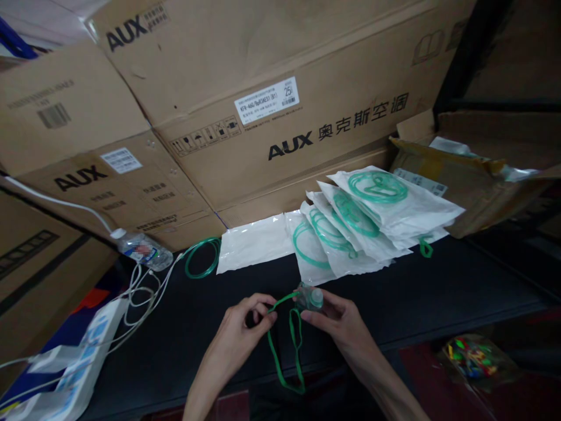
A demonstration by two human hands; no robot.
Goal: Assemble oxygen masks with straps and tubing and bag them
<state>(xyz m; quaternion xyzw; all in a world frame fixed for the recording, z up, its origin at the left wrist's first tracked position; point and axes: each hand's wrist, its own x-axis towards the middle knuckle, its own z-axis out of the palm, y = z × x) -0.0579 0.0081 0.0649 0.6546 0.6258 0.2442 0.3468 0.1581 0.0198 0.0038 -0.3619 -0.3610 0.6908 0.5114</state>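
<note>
My right hand [339,316] grips a small clear oxygen mask [310,297] by its side, low over the dark tabletop. A green elastic strap [280,383] hangs from the mask in a long loop. Pinched between the thumb and fingers of my left hand [249,318] is a stretch of that strap, to the left of the mask. Behind the hands lie several white packets [350,216] with coiled green tubing showing through clear fronts. Left of them, a flat white packet [256,242] rests beside a loose coil of green tubing [202,257].
Large AUX cardboard boxes [280,152] wall off the back. An opened carton [456,175] stands at right. To the left are a plastic bottle [142,250], white cables and a power strip [87,362]. A bag of colourful small pieces [473,356] sits lower right.
</note>
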